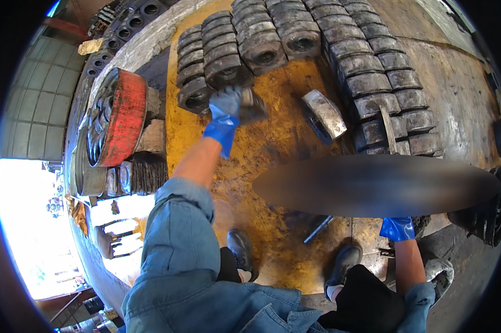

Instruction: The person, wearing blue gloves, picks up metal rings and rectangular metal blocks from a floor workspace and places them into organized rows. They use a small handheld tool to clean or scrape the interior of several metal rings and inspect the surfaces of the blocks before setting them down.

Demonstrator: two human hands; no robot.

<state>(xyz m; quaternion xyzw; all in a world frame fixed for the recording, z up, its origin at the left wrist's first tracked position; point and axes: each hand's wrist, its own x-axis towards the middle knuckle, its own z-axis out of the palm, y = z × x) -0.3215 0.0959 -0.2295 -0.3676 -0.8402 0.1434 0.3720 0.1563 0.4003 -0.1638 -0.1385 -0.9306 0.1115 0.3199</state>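
My left hand (pixel 226 106), in a blue glove, reaches to the front of the stacked rows and is closed on a dark metal block (pixel 253 106). Both are smeared by motion, so the exact finger placement is unclear. Another block (pixel 327 116), with a shiny worn side, lies tilted by itself on the yellow-brown metal surface (pixel 283 139). At the lower right is my right hand (pixel 397 228), also blue-gloved. Only its wrist end shows; a blurred oval patch hides the fingers and whatever they may touch.
Rows of dark blocks with round holes (pixel 301 44) line the far side, and a double row (pixel 372 83) runs down the right. A flat strip (pixel 388 129) leans there. Left stands a red round drum (pixel 127 119). A blue rod (pixel 318 229) lies near my shoes (pixel 343 263).
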